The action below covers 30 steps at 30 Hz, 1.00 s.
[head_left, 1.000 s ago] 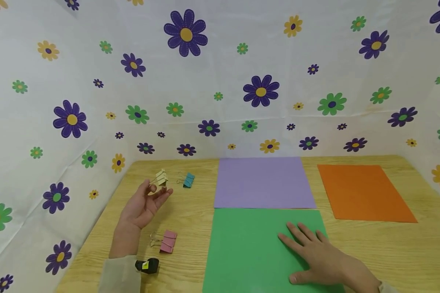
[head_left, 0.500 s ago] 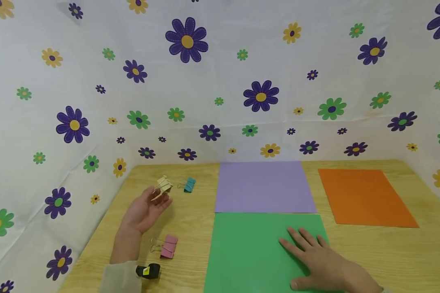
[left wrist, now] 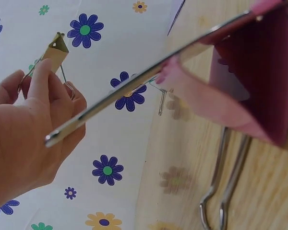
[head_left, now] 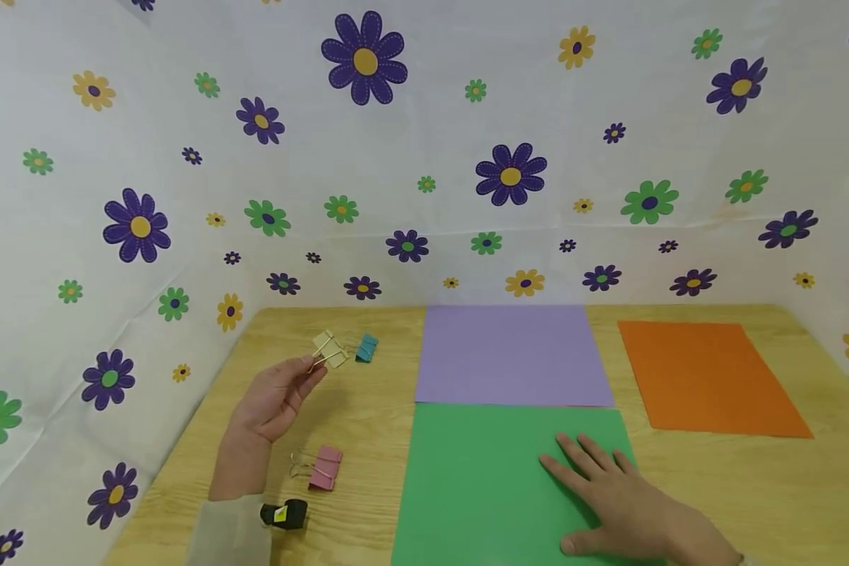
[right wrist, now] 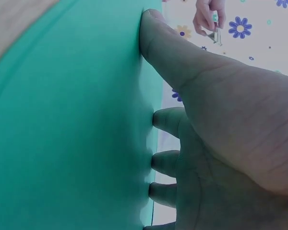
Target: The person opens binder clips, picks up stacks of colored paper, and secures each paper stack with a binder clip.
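Raised above the table's left side, my left hand pinches a pale yellow binder clip by its wire handles; the left wrist view shows the same clip at the fingertips. A blue binder clip lies just beyond it to the right. Closer to me on the table is a pink binder clip, large in the left wrist view. My right hand rests with spread fingers on a green sheet; in the right wrist view its fingertips touch the green surface.
A purple sheet lies behind the green one, an orange sheet to the right. Beside my left sleeve is a black object with a yellow mark. Flower-patterned cloth stands behind and along both sides of the wooden table.
The yellow clip has turned in my left fingers and shifted slightly right, nearer the blue clip. My right hand stays in place on the green sheet.
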Tool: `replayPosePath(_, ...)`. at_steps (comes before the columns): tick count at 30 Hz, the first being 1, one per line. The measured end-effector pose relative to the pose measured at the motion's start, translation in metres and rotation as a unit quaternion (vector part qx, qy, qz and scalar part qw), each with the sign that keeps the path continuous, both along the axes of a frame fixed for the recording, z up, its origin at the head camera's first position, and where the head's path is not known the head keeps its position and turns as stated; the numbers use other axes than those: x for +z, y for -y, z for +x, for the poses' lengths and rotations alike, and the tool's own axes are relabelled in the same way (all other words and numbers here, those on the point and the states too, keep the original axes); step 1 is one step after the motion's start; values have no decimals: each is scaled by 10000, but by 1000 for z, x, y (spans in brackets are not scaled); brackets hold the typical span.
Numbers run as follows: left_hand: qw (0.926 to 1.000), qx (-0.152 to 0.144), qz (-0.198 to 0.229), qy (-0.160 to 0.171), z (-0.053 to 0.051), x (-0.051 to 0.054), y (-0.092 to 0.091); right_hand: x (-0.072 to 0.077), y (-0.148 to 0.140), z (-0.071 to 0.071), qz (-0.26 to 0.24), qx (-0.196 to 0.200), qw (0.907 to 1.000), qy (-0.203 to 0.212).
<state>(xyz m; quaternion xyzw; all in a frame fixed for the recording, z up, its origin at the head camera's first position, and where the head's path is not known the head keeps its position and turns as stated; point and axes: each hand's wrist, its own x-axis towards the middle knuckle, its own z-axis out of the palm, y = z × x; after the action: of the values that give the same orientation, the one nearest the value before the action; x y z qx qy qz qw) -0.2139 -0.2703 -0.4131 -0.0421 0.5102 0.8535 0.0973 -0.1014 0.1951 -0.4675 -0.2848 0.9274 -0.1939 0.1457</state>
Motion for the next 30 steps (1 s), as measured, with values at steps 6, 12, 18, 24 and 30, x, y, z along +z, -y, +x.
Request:
replayPosePath(6,9991,95,232,338,4,2,2,-2,0,3,33,23,10000,3)
replayPosePath(12,9979,194,487,389,2,6,4,-4,1,1,1,-31,10000,-8)
replayPosePath(18,9965,195,687,431,0,6,3,-4,-1,1,-92,7,9999,51)
replayPosePath(24,9941,297,913,510,2,5,5,0,-1,0,34,56,9999,80)
replayPosePath(30,9926,146,1094,498,2,6,5,4,-2,-9,159,167,9997,-127)
